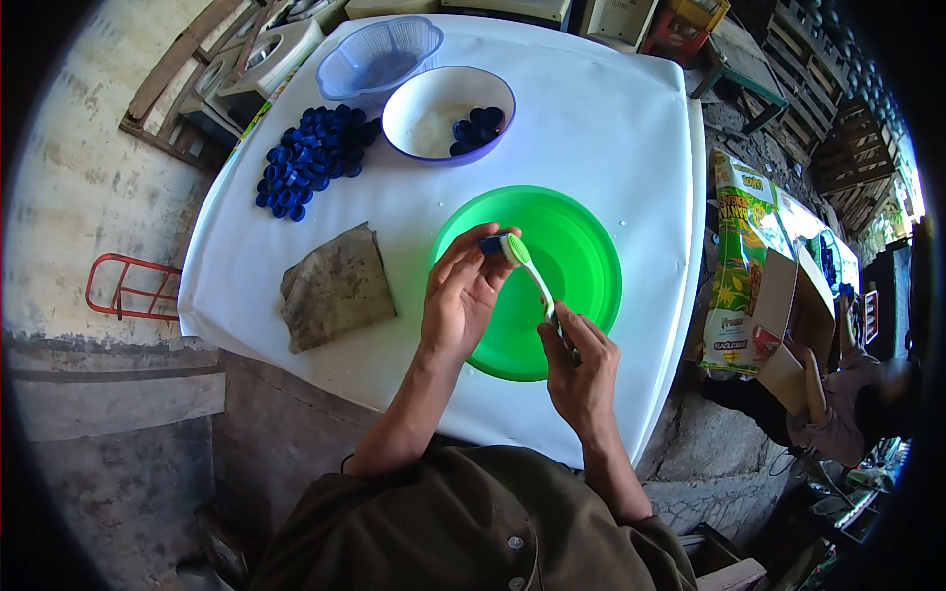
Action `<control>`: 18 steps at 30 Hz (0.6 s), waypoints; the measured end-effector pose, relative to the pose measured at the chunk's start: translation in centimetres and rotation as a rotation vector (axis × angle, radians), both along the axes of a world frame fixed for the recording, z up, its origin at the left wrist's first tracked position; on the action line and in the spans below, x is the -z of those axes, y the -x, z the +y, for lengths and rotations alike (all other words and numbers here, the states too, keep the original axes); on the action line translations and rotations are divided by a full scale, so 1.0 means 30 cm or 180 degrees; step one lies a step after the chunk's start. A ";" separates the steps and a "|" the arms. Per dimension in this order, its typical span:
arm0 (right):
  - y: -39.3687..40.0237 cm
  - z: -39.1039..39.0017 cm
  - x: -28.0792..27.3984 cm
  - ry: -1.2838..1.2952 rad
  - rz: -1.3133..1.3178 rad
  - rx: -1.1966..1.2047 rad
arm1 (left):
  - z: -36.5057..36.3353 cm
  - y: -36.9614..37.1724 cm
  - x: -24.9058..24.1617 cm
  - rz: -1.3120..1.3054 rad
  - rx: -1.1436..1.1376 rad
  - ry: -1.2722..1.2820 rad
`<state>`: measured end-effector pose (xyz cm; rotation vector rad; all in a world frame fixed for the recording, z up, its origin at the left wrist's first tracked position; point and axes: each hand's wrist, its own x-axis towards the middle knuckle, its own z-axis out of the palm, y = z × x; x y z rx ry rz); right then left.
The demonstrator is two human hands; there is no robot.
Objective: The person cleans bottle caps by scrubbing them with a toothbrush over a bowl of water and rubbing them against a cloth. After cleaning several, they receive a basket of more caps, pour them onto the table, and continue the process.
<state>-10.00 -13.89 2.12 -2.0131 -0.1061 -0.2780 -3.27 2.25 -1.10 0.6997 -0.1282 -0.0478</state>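
Note:
My left hand (pixel 461 294) is closed on a small blue cap (pixel 491 245) above the left part of a green basin (pixel 581 251). My right hand (pixel 581 369) grips the handle of a white and green toothbrush (pixel 533 271). The brush head touches or nearly touches the cap. Behind the basin stands a white bowl with a purple rim (pixel 419 98), with several blue caps and some cloudy liquid inside. A heap of blue caps (pixel 313 156) lies to its left. A brown, stained cloth (pixel 338 288) lies flat left of my left hand.
A translucent blue basket (pixel 379 59) stands at the back left of the white-covered table (pixel 650 177). Beyond the right edge, another person (pixel 838 404) is beside a cardboard box (pixel 783 315) and a colourful sack (pixel 739 266). A red metal frame (pixel 128 288) is at the left.

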 end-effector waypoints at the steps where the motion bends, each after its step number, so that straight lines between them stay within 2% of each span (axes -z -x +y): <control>1: 0.007 -0.001 0.004 0.0005 -0.0014 -0.0028 | 0.006 -0.004 0.007 -0.0024 -0.0142 -0.0005; 11: 0.012 -0.002 -0.034 -0.0046 0.0194 -0.0009 | 0.026 -0.012 0.015 -0.0194 -0.0003 -0.0157; 15: -0.010 0.030 0.020 -0.0165 -0.0074 0.0069 | -0.003 0.004 -0.008 -0.0143 0.0240 -0.0018; 18: -0.009 0.039 0.016 -0.0078 0.0002 0.0039 | -0.021 0.008 -0.012 -0.0161 -0.0039 -0.0282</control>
